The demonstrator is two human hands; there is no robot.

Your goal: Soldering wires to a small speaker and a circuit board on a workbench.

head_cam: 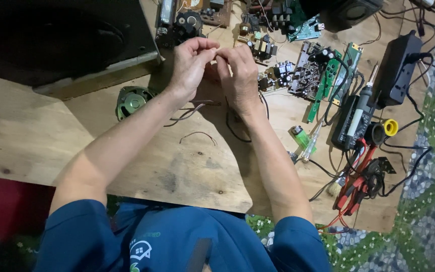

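Observation:
My left hand [190, 65] and my right hand [237, 75] meet above the plywood board [187, 166], fingertips pinched together on a thin wire [216, 50] that is barely visible between them. Dark wire ends [190, 111] trail down from under the hands onto the board. A short loose piece of wire [197, 135] lies just below them. A small round speaker [132, 100] lies to the left of my left forearm.
Several circuit boards [308, 70] crowd the far right. A multimeter with a soldering iron on it [353, 118], a black power adapter [396, 68], a yellow-ringed part [390, 127], a green lighter [300, 135], red and black probe leads [358, 184] and a large black speaker box [61, 40] surround the board.

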